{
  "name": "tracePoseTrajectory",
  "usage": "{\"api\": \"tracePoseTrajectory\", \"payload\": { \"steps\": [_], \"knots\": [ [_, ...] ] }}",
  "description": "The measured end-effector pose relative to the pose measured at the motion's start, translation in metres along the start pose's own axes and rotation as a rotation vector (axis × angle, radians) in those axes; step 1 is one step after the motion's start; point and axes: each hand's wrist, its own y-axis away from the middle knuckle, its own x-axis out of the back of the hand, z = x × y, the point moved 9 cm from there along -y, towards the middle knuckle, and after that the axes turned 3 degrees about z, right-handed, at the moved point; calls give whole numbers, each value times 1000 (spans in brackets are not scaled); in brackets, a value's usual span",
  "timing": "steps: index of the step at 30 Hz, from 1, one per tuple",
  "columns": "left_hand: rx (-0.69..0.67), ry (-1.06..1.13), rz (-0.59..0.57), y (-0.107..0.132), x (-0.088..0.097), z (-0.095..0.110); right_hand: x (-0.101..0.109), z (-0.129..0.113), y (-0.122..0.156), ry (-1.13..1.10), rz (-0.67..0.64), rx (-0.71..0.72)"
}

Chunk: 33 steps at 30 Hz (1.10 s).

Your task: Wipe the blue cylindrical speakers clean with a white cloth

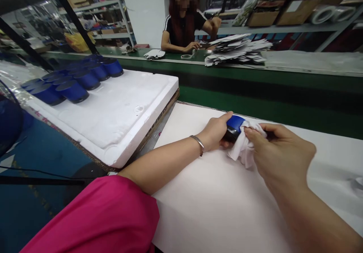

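Note:
My left hand (217,132) is wrapped round a blue cylinder with a black end (236,124), held on its side just above the white work surface (215,192). A crumpled white cloth (246,149) is pinched in my right hand (279,151) and pressed against the cylinder's right side. The cloth covers that side, and my left fingers hide part of the black end. Several similar blue cylinders (86,80) stand grouped on a white foam board (127,102) to the left.
Behind the work surface runs a green conveyor belt (204,88). Across it sits a person (184,22) beside a stack of flat white cardboard pieces (238,51). A small white item (359,181) lies at the right edge. Shelves with boxes (297,11) line the back.

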Motion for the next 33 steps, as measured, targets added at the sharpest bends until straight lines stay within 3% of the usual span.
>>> {"api": "tracePoseTrajectory", "payload": {
  "steps": [5, 9, 14, 18, 22, 28, 33],
  "knots": [
    [-80, -112, 37, 4, 1, 6, -11, -14, -1, -55, 0, -16],
    [-177, -268, 2, 8, -1, 6, -18, -17, -20, -81, -8, -71],
    [-137, -271, -45, 5, 0, 1, 2, 4, -22, -152, -41, -216],
    [-110, -255, -65, 0, -1, -1, 17, 10, 6, -102, -67, -115],
    [-195, -277, -17, -2, 1, 4, 4, -3, 18, 3, -15, 21],
    [-264, -311, 28, -2, 4, 6, -20, -18, -16, 39, 25, 42],
    [-266, -362, -71, 1, 1, 1, 7, 8, -37, 74, 22, -97]
  ]
}}
